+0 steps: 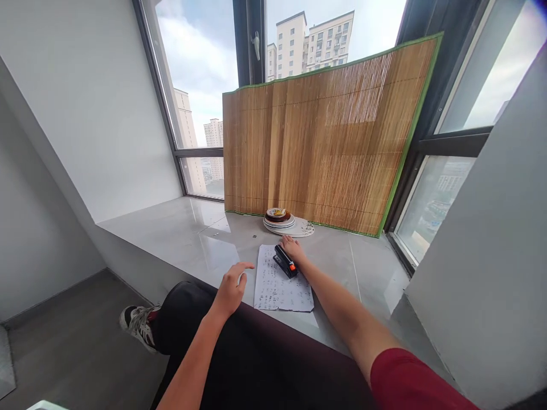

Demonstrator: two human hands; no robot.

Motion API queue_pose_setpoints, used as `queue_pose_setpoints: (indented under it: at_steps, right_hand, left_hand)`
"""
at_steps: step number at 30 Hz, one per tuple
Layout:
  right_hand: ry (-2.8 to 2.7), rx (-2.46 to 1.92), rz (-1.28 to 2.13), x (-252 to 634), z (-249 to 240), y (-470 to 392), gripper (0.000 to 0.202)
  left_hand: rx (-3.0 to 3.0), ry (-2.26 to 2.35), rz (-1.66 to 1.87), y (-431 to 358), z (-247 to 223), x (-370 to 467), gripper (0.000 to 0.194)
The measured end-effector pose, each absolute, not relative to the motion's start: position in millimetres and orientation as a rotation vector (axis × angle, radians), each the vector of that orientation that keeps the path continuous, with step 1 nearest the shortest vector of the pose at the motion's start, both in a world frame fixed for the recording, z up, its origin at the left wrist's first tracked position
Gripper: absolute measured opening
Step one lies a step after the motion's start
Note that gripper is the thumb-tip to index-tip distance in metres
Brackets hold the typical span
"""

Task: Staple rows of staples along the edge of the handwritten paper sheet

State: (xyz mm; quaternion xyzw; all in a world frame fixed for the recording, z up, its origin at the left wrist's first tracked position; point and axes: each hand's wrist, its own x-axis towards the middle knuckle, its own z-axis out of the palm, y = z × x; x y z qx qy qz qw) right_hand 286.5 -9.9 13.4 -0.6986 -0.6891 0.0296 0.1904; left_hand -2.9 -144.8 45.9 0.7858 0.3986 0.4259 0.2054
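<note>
Bearing illegibly small writing (268, 287), paper (287, 291) lies under black stapler (284, 261).

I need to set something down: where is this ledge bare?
Bare: the ledge between the left wall and the small bits; also between right forearm, mat and right window. Crowded: the middle, with plates, stapler, paper, left hand and right hand.

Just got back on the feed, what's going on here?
A person's right hand is by the far end of a stapler; whether they touch is unclear. The stapler sits on a written-on paper. The left hand, holding nothing, is beside the paper. Stacked plates stand just beyond.
</note>
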Motion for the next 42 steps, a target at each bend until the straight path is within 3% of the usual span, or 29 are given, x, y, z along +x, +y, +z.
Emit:
queue_pose_setpoints:
  at_steps: [8, 13, 20, 24, 28, 33, 42]
  right_hand:
    - [-1.665, -1.865, 0.048, 296.6, 29.1, -56.3, 0.050]
    - [-1.785, -1.621, 0.248, 294.9, 13.3, -103.1, 0.036]
    - [-1.759, -1.391, 0.229, 286.6, 8.6, -105.5, 0.022]
    - [-1.687, -1.283, 0.337, 288.1, 9.2, -99.9, 0.028]
    - [-1.512, -1.238, 0.326, 289.7, 10.0, -99.3, 0.019]
    - [-1.254, -1.323, 0.241, 293.4, 4.7, -93.8, 0.050]
    - [-1.188, -1.329, 0.279, 297.5, -2.5, -88.0, 0.048]
  left_hand:
    - [2.509, 1.329, 0.492, -56.8, 13.3, 52.9, 0.046]
    - [2.525, 1.346, 0.540, -56.9, 1.5, 44.8, 0.047]
    - [2.530, 1.316, 0.527, -45.4, -6.9, 39.1, 0.048]
    - [2.495, 1.311, 0.574, -44.7, -6.4, 36.6, 0.059]
    - [2.459, 1.298, 0.615, -46.5, -1.8, 35.1, 0.070]
    - [2.385, 1.290, 0.642, -48.1, 3.2, 32.9, 0.073]
    - [2.303, 1.302, 0.689, -44.2, -1.0, 31.2, 0.074]
